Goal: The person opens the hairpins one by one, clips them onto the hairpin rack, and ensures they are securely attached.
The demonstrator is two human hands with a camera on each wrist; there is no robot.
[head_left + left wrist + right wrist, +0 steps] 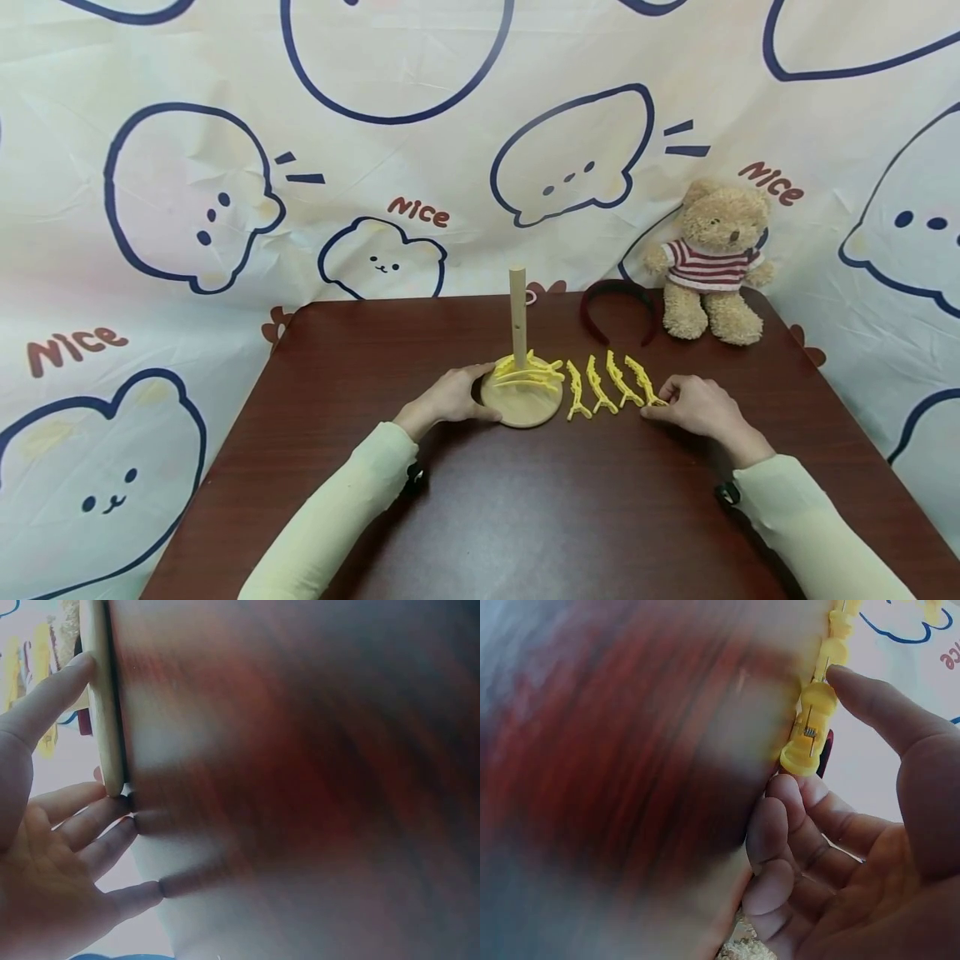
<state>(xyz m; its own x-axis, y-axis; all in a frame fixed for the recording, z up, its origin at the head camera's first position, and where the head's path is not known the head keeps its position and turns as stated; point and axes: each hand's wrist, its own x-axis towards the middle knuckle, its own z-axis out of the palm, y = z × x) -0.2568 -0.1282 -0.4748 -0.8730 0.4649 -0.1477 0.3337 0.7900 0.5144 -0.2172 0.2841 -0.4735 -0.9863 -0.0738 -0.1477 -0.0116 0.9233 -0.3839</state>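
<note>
A wooden stand with a round base (522, 408) and an upright post (518, 317) is on the table. My left hand (453, 395) holds the base at its left rim; in the left wrist view, the thumb lies on the rim (105, 727) and fingertips touch its edge. Several yellow hair clips (528, 377) lie on the base around the foot of the post. To the right, more Y-shaped yellow clips stand in a row on the table. My right hand (697, 406) pinches the split end of the rightmost clip (639, 377), whose small spring (809, 732) shows in the right wrist view.
Behind the row, a dark red headband (619, 287) stands on the brown table (480, 517). A teddy bear (712, 267) in a striped shirt sits at the back right corner. A printed cloth (465, 167) hangs behind the table.
</note>
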